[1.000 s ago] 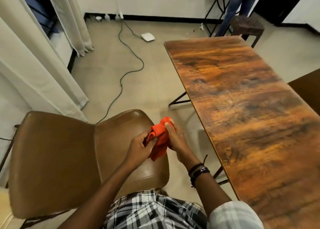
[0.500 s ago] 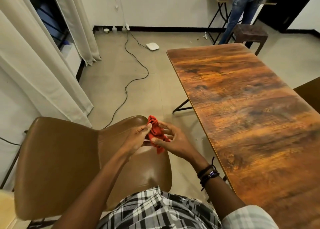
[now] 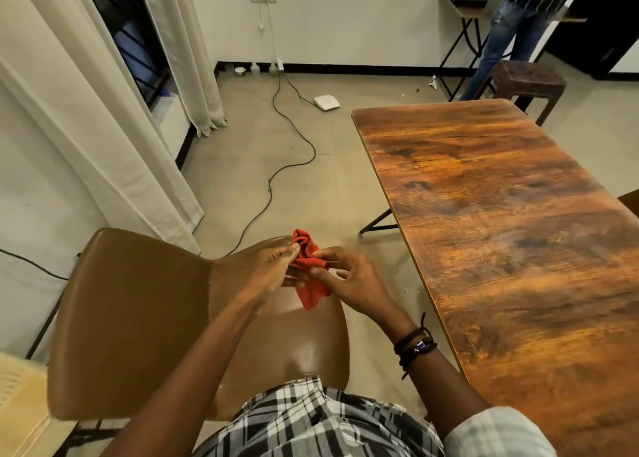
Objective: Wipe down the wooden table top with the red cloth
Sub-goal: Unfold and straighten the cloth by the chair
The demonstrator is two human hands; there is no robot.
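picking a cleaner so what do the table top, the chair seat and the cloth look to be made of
Table top: wood or wood-look laminate, orange-brown grain with dark knots and a soft sheen; which of the two is unclear. Chair seat: smooth tan leather or faux leather, going by the glossy highlight. Red cloth: soft woven or microfibre fabric that bunches and droops between both hands.

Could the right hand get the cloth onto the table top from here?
Probably yes. The right hand grips the cloth with the left hand above the chair, beside the table top, and nothing stands between them.
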